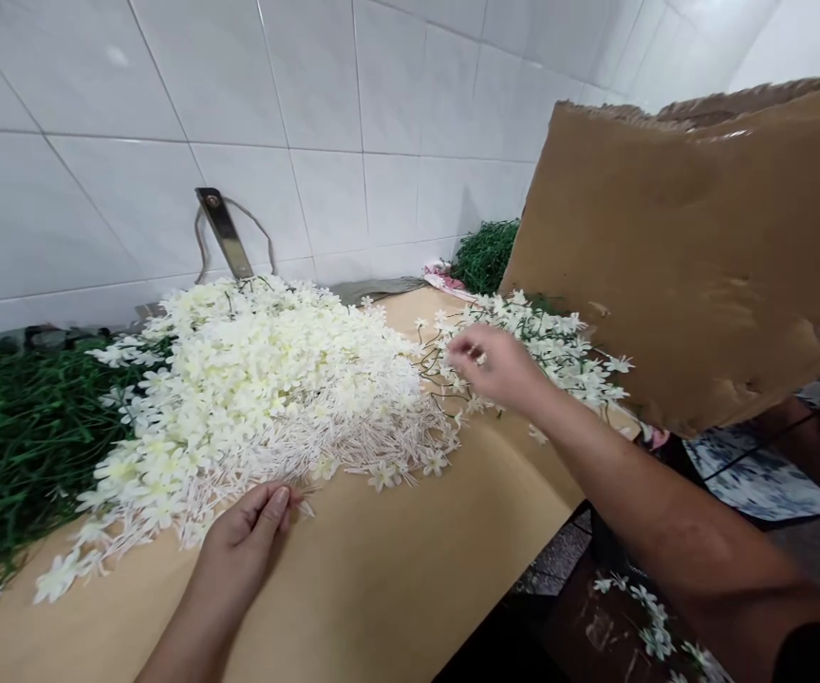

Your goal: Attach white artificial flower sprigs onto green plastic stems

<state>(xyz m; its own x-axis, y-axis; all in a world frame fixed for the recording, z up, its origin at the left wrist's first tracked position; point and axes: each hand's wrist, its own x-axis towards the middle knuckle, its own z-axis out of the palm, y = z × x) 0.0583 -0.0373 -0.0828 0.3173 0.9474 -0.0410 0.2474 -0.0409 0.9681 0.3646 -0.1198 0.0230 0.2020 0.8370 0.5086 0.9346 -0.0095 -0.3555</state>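
Nearest you, your left hand (250, 531) is narrow, thumb and forefinger pinched together, with a small white piece (306, 509) at the fingertips. The brown worktop (353, 588) lies bare just right of that hand. Well to its right and lower down, white flower sprigs (652, 617) lie on a dark brown surface (599, 626).

Straight beyond your left hand, close to its fingers, thin white stalks (353, 432) spread along the near edge of a big heap of white flowers (260, 356). To the left of that hand is a tangle of green stems (18, 427), touching the heap's left side.

Your right hand (502, 365) is farther out, just past the heap's right end, its fingers curled close together. A pale bit shows by them, but you cannot tell from here whether it is gripped. Around and behind this hand lie loose flowers on dark stems (573, 351).

To the right of your right hand, a large cardboard sheet (687, 256) stands tilted, with another person's patterned clothing (730, 479) below it. Beyond the hand sit a pink cloth (445, 280) and a green bundle (485, 256).

Farthest off, past the heap from your left hand, a dark strip with a cord (223, 232) leans near the white tiled wall (325, 85).
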